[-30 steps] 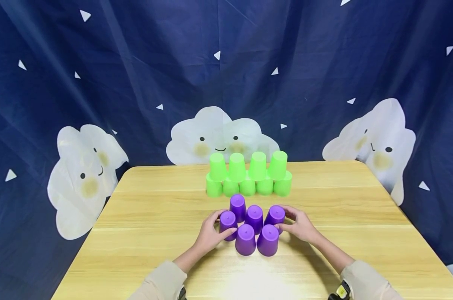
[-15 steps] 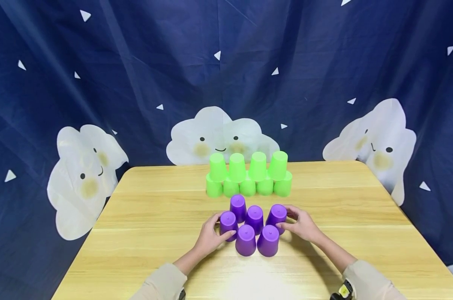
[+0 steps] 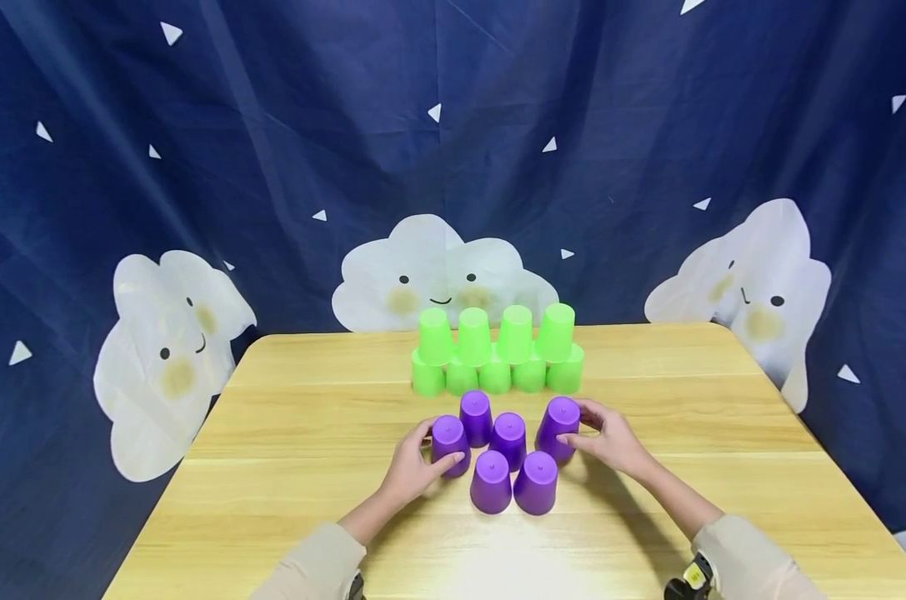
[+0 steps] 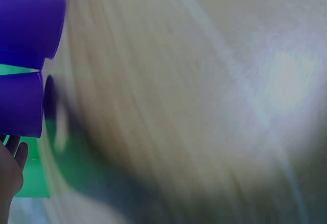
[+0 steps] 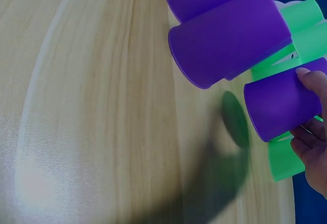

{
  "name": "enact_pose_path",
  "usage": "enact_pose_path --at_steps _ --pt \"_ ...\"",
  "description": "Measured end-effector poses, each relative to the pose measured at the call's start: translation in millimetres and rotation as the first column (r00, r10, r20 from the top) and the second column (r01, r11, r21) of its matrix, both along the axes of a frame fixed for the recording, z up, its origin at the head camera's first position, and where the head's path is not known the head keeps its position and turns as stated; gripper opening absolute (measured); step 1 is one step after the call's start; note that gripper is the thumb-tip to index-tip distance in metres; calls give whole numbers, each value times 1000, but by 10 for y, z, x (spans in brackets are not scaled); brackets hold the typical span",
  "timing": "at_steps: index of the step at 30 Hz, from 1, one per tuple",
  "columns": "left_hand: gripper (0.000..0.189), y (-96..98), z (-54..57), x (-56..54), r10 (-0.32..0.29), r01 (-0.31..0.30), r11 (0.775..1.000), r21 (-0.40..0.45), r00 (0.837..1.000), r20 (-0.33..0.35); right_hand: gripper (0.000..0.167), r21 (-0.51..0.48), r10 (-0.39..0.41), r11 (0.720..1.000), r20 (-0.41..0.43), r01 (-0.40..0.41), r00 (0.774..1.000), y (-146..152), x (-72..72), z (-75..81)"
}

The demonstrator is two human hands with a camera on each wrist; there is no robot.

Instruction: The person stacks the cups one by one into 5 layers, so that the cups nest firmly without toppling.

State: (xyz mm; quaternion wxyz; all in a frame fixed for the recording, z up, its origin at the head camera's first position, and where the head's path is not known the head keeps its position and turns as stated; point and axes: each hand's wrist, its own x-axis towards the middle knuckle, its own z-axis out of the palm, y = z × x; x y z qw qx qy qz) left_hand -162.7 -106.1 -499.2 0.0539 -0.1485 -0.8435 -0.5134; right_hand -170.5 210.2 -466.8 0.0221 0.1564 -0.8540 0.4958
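near edge of table (image 3: 272,500): two beige sleeves (image 3: 745,554) reach in; front left purple cup (image 3: 491,483) and front right purple cup (image 3: 536,483) stand mouth-down side by side, positions unchanged from both earlier frames.

left hand (image 3: 409,468): thumb on near side, other fingers round the far side, clamped on the left purple cup (image 3: 450,443). since 0.5 s ago, hand and cup have shifted outward and slightly farther up the view; cannot tell whether the rim clears the wood.

right hand (image 3: 613,439): thumb and fingers clamped on the right purple cup (image 3: 559,427). same outward drift, larger; the right wrist view shows its rim off the table, shadow separate below. at 1.0 s ago it was partly behind the front right cup; now a gap shows.

between the hands: middle purple cup (image 3: 508,442), and behind it to the left, rear purple cup (image 3: 475,418); neither moved.

far: lower green row (image 3: 496,377) of five carries upper green row (image 3: 516,333) of four, unchanged. behind, blue cloth (image 3: 498,142) with white clouds.
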Motion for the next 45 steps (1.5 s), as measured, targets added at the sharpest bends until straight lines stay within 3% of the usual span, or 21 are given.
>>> enact_pose_path --at_steps 10,33,45 --pt "54 -114 247 -52 42 -43 999 -29 999 -18 48 9 -3 1000 -16 3 1000 -21 -38 119" --pt "51 -169 636 -183 -5 1 999 -44 997 -80 44 74 -17 997 -105 25 994 12 -93 461" --pt "53 -126 850 -254 -8 1 999 -52 990 -139 44 45 -7 999 -138 14 990 -47 -146 616"
